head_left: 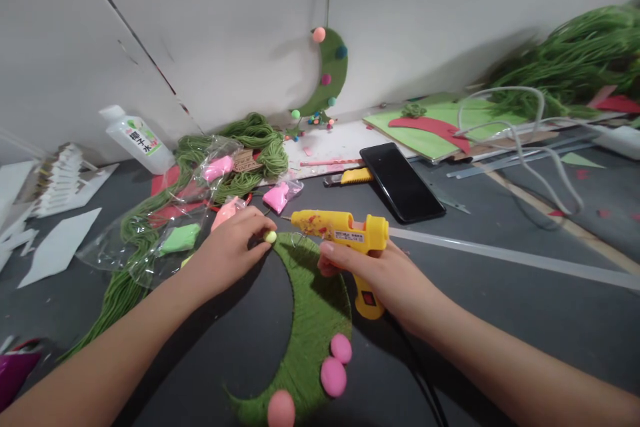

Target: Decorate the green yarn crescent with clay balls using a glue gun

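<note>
Between the thumb and fingers of my left hand (237, 243) is a small pale-yellow ball (271, 237), held at the upper tip of a green yarn-wrapped crescent (313, 293). My right hand (385, 273) grips a yellow hot glue gun (340, 225). Its nozzle points left, close to my left fingers and the ball. A clear glue stick (500, 257) reaches out to the right behind the gun. Two pink balls (333, 376) sit on the crescent's right side, and a peach ball (281, 408) is at its lower edge.
A black phone (401, 181) lies beside a yellow utility knife (356, 177). Bagged clay (180, 239) and green yarn (133, 233) spread to the left, near a white bottle (137, 139). Another decorated crescent (334, 73) hangs against the wall. A white cable (543, 173) loops at the right.
</note>
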Motion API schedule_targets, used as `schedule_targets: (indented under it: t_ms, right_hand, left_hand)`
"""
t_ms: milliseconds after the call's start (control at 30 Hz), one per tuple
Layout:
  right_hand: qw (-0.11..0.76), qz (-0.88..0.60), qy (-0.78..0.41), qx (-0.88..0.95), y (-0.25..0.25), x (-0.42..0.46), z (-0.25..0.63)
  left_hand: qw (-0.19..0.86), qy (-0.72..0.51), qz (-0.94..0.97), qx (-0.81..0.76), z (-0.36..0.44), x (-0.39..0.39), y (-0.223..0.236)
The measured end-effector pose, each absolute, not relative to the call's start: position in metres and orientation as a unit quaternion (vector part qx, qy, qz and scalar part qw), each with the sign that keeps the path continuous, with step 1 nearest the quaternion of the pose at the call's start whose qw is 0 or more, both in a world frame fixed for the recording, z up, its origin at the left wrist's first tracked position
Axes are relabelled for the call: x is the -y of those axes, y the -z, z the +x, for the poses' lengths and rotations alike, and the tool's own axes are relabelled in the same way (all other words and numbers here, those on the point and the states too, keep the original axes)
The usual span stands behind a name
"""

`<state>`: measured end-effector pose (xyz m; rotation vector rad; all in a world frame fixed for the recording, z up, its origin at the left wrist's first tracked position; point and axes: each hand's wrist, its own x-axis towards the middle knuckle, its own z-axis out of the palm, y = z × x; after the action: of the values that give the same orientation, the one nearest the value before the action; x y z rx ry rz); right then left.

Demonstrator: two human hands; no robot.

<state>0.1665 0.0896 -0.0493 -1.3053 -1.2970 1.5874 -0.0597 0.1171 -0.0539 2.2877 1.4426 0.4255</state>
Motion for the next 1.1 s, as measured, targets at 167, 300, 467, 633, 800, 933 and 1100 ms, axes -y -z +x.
schedule_targets:
  t_ms: [167, 300, 467, 633, 800, 933, 1100]
  right_hand:
    - [0.336, -0.515, -0.612, 0.497, 0.050, -0.091, 0.166]
    - [0.325, -0.524, -0.608, 0.501, 0.053, -0.093, 0.166]
    - [0.319, -0.535, -0.597, 0.506, 0.058, -0.093, 0.166]
    - [0.342, -0.514, -0.603, 0.505, 0.059, -0.093, 0.166]
    - [0.367, -0.491, -0.638, 0.466, 0.053, -0.091, 0.163]
    - [0.372, -0.490, -0.644, 0.455, 0.051, -0.090, 0.162]
    - [0.376, -0.502, -0.628, 0.461, 0.050, -0.087, 0.164]
  left_hand:
    - [0.162, -0.120, 0.844, -0.496, -0.061, -0.118, 0.058]
    - [0.142, -0.109, 0.858, -0.482, -0.061, -0.120, 0.061]
    - [0.140, -0.103, 0.857, -0.484, -0.062, -0.118, 0.057]
    - [0.096, -0.136, 0.851, -0.497, -0.067, -0.106, 0.054]
    - [0.003, -0.152, 0.855, -0.496, -0.066, -0.097, 0.063]
    - [-0.047, -0.105, 0.844, -0.523, -0.054, -0.100, 0.068]
    - [-0.029, -0.082, 0.830, -0.552, -0.045, -0.105, 0.070]
